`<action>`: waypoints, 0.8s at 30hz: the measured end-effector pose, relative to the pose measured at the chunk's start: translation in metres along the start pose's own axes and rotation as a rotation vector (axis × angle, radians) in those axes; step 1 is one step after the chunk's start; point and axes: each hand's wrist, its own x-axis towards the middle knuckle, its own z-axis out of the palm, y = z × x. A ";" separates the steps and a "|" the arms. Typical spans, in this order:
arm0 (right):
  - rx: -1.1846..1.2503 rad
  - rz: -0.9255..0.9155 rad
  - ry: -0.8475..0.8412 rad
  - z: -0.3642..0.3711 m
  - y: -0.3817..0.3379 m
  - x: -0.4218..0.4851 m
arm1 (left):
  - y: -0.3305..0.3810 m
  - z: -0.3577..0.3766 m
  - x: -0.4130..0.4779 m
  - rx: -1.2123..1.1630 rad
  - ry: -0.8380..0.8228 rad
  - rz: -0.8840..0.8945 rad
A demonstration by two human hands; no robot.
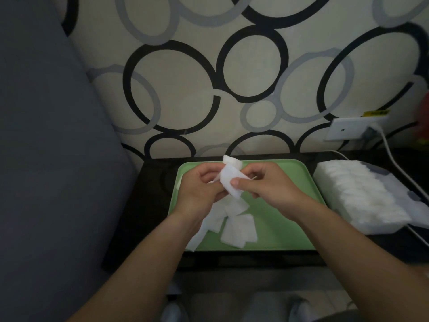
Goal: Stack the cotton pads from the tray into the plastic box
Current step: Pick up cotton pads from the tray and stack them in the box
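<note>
A green tray (285, 219) lies on a dark table, with several loose white cotton pads (238, 230) heaped in its near left part. Above the tray both hands hold a small bunch of white pads (229, 182). My left hand (202, 189) grips the bunch from the left. My right hand (267, 184) pinches it from the right, thumb on the front pad. One more pad (231, 161) shows just beyond the fingers at the tray's far edge. The clear plastic box (362, 194) to the right of the tray holds rows of stacked pads.
A dark table (153, 205) carries the tray and box, against a wall with ring-patterned paper. A wall socket (348, 131) with a white cable (394, 163) sits at the right, behind the box. A grey cushion (46, 159) fills the left side.
</note>
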 end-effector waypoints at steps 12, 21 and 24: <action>0.036 -0.010 0.103 0.000 0.002 0.001 | 0.001 0.003 0.005 -0.217 0.013 -0.153; -0.067 -0.037 0.032 0.000 0.000 -0.001 | 0.000 0.000 0.004 -0.118 0.006 -0.174; -0.047 -0.046 0.043 0.000 -0.003 -0.003 | 0.000 -0.003 0.007 -0.151 0.055 -0.176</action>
